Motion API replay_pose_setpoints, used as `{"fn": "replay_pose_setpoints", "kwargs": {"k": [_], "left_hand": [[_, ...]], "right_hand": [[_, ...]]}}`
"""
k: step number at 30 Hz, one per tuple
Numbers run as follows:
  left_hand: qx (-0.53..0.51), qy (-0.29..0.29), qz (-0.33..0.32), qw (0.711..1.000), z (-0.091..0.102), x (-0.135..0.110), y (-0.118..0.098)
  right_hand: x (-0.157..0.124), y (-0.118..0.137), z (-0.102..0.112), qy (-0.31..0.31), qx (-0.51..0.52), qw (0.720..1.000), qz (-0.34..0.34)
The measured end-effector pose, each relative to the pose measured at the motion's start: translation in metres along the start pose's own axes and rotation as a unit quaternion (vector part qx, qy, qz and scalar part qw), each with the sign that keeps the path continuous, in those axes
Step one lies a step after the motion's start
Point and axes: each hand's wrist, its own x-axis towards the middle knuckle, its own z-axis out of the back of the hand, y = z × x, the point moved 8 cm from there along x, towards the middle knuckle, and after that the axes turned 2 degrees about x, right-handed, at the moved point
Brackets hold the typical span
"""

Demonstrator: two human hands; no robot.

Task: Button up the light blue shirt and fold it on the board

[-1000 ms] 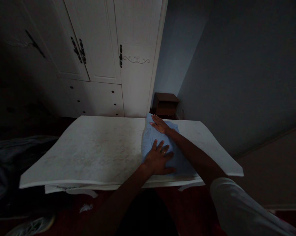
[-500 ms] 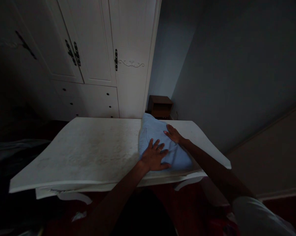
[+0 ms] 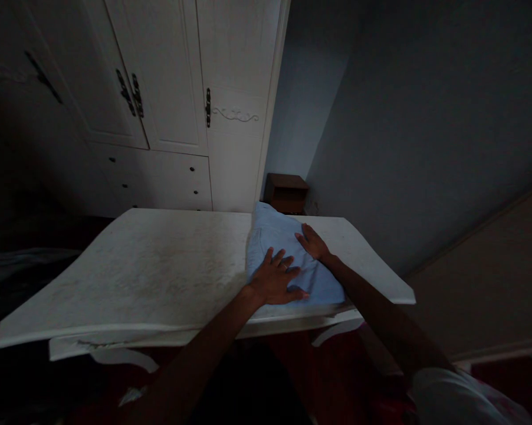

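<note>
A folded light-blue cloth garment [image 3: 275, 236] lies on the white table [image 3: 173, 265], right of its middle, with a seam and some creases showing. My left hand [image 3: 275, 278] rests flat on its near left part, fingers spread and a ring on one of them. Against its right side lies my right hand [image 3: 314, 242], palm down with the fingers stretched out and the thumb apart. The garment's kind is hard to make out in the dim light. Neither hand grips the cloth.
Behind the table stands a white wardrobe [image 3: 235, 159] with dark handles and drawers. A small brown nightstand [image 3: 288, 183] sits in the corner by the grey wall [image 3: 425, 118]. Dark fabric [image 3: 27, 260] is at the left. The floor below is red.
Both hands stay on the garment with almost the same pose. The view has shifted slightly, and the table's left end appears a little farther left.
</note>
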Motion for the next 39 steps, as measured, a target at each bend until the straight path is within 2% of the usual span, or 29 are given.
{"fn": "replay_pose_setpoints", "kwargs": {"k": [2, 4, 6, 8, 9, 11, 14, 16, 20, 24, 29, 32, 35, 39], "left_hand": [[-0.072, 0.008, 0.014, 0.997, 0.002, 0.004, 0.010], [-0.185, 0.006, 0.033, 0.982, 0.007, 0.010, 0.026], [-0.309, -0.022, 0.062, 0.949, 0.017, 0.016, 0.050], [-0.378, -0.081, 0.104, 0.916, 0.030, 0.021, 0.080], [-0.380, -0.117, 0.131, 0.908, 0.036, 0.023, 0.096], [-0.316, -0.183, 0.191, 0.911, 0.049, 0.025, 0.125], [-0.164, -0.221, 0.247, 0.929, 0.060, 0.034, 0.149], [-0.090, -0.198, 0.249, 0.944, 0.057, 0.047, 0.155], [0.029, -0.096, 0.231, 0.968, 0.036, 0.076, 0.156], [0.055, -0.031, 0.246, 0.967, 0.015, 0.086, 0.157], [0.066, -0.013, 0.257, 0.964, 0.005, 0.082, 0.150], [0.071, -0.008, 0.257, 0.964, 0.004, 0.081, 0.147], [0.065, 0.001, 0.263, 0.963, 0.002, 0.081, 0.149], [0.054, -0.007, 0.268, 0.962, -0.001, 0.080, 0.152]], "right_hand": [[-0.001, 0.002, 0.001, 0.003, 0.004, 1.000, -0.004], [-0.001, 0.002, 0.004, -0.002, 0.014, 1.000, -0.010], [-0.001, 0.001, 0.009, -0.014, 0.032, 0.999, -0.023], [0.000, -0.003, 0.013, -0.031, 0.055, 0.997, -0.037], [0.000, -0.005, 0.015, -0.040, 0.068, 0.996, -0.044], [0.000, -0.008, 0.018, -0.062, 0.095, 0.992, -0.051], [0.000, -0.012, 0.022, -0.096, 0.138, 0.984, -0.054], [0.000, -0.015, 0.024, -0.114, 0.178, 0.976, -0.056], [0.000, -0.026, 0.025, -0.151, 0.285, 0.943, -0.082], [0.000, -0.038, 0.019, -0.153, 0.371, 0.909, -0.114], [-0.005, -0.046, 0.017, -0.177, 0.444, 0.865, -0.154], [-0.008, -0.047, 0.020, -0.202, 0.457, 0.851, -0.165], [-0.009, -0.046, 0.022, -0.209, 0.455, 0.849, -0.167], [-0.006, -0.043, 0.022, -0.204, 0.436, 0.866, -0.134]]}}
